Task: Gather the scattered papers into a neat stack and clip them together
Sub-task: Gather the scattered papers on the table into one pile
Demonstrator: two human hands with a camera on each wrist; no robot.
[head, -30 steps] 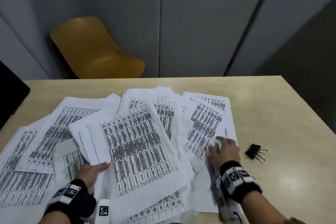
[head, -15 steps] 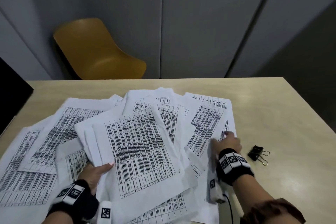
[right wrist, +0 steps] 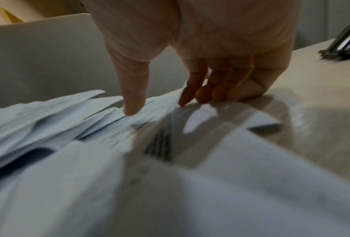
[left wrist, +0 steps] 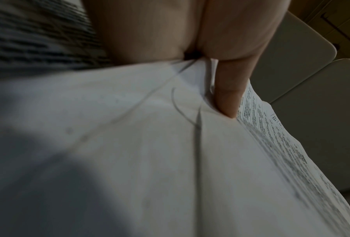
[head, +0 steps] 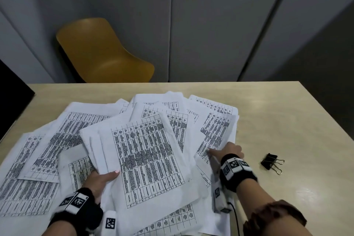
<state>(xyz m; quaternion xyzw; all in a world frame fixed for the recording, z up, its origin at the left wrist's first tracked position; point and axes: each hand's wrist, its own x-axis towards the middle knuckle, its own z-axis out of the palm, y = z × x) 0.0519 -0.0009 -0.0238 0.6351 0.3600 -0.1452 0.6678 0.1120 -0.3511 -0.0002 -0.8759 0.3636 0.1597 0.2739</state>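
Observation:
Many printed sheets (head: 63, 140) lie fanned over the table (head: 287, 117). My left hand (head: 99, 180) grips a gathered bundle of papers (head: 147, 159) at its near left edge, thumb on top; the left wrist view shows that thumb (left wrist: 228, 89) pressed on the bundle (left wrist: 149, 160). My right hand (head: 228, 149) is at the right edge of the spread. Its thumb (right wrist: 133, 102) lies on the rightmost sheet (head: 214, 132) and its curled fingers (right wrist: 200, 93) meet that sheet's edge, pinching it. A black binder clip (head: 271, 162) lies on bare table just right of that hand.
A yellow chair (head: 103, 53) stands behind the table's far edge, before grey wall panels. A dark object (head: 11, 90) borders the table at far left. Bare tabletop runs along the right side, and the clip (right wrist: 346, 43) shows there in the right wrist view.
My right hand has slid away from me along the right edge of the papers and now holds the rightmost sheet. The left hand keeps its grip on the bundle.

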